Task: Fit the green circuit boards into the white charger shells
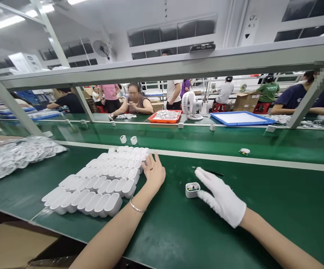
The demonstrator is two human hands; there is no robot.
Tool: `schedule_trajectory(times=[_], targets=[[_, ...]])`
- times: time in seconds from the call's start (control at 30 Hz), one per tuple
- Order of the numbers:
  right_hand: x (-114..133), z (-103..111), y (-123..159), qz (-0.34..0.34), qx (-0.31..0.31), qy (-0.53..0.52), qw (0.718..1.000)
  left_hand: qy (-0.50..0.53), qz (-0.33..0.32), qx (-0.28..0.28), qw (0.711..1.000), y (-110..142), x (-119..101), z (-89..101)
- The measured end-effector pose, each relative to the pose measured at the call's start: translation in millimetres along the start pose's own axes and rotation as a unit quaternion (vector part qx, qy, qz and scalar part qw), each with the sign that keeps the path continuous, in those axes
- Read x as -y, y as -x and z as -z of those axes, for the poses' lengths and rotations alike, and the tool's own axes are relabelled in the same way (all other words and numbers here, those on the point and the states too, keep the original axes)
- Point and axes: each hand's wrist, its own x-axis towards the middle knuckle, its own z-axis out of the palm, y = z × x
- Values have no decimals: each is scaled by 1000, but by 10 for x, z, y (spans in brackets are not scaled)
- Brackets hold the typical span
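My bare left hand (154, 172), with a bracelet at the wrist, is at the right edge of rows of white oval plastic cases (113, 203). Its fingers are stretched out and apart, by the end case of a back row; whether they touch it I cannot tell. In a white glove, my right hand (222, 196) hovers open beside a single white case (192, 191). That case stands upright, with a circuit board and small parts showing in its open top. Just behind the gloved fingers lies a thin dark tool (213, 173) with a forked metal tip.
A clear bag of white parts (18, 155) lies at the left. Two white cases (128, 140) and a small circuit board (244, 151) sit on the green belt (162, 135) beyond the pale strip. A shelf beam (150, 69) crosses above; a cardboard box (16, 244) is below left.
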Motion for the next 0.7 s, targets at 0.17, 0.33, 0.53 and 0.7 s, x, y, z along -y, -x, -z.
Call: schedule_trajectory(times=[0.17, 0.33, 0.53, 0.7], targets=[[224, -22, -96, 55, 89, -139, 985, -111, 47, 21, 992, -172, 249, -80], [-358, 15, -649, -92, -30, -87, 991, -97, 30, 9, 995, -202, 202, 21], [-1181, 13, -998, -290, -63, 85, 951, -1, -120, 19, 993, -69, 20, -19], [-1341, 5, -946, -296, -89, 120, 943, 135, -263, 33, 955, 31, -92, -132]])
